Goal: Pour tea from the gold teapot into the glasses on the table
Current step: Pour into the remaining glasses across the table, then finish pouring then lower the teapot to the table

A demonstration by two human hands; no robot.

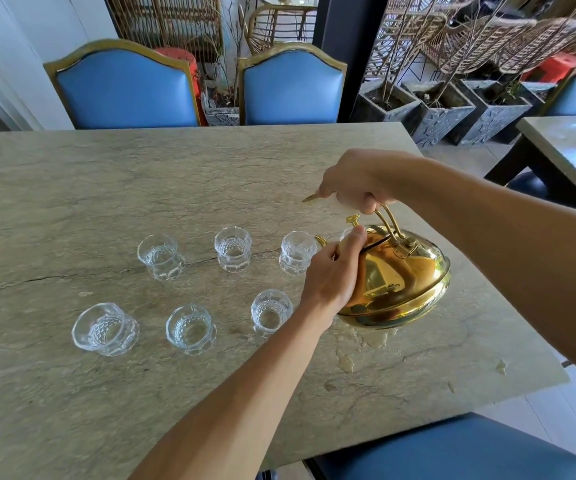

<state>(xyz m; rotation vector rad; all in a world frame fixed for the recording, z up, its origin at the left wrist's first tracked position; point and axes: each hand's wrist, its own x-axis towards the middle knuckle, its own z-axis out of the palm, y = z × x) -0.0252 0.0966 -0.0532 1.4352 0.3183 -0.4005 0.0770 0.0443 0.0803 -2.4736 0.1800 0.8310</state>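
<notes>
Stone-topped table [72, 188] fills the head view, its grey-green surface veined and cracked, with wet patches [352, 344] spread on it below and to the right of the gold teapot [400, 285]. That teapot is lifted clear of the surface near the table's right side and tipped toward the left, its spout [320, 240] just beside the rim of the far-right glass [297, 252]. The right hand [352, 183] is curled tight around the top of the wire handle [388, 221], fingers wrapped under it, carrying the pot from above. The left hand [331, 275] lies against the pot's left shoulder, fingers bent over the lid area near the small knob [353, 219], pressing rather than gripping; whether the thumb closes on anything cannot be told. Six clear cut glasses stand in two rows left of the pot: in the far row the far-left glass [161, 257], the far-middle glass [232, 249] and the far-right one; in the near row the near-left glass [105, 329], the near-middle glass [191, 329] and the near-right glass [271, 310], the last partly behind the left wrist. Two blue padded chairs [123, 88] stand at the far edge, with stone planters [449, 112] and wicker furniture beyond.
</notes>
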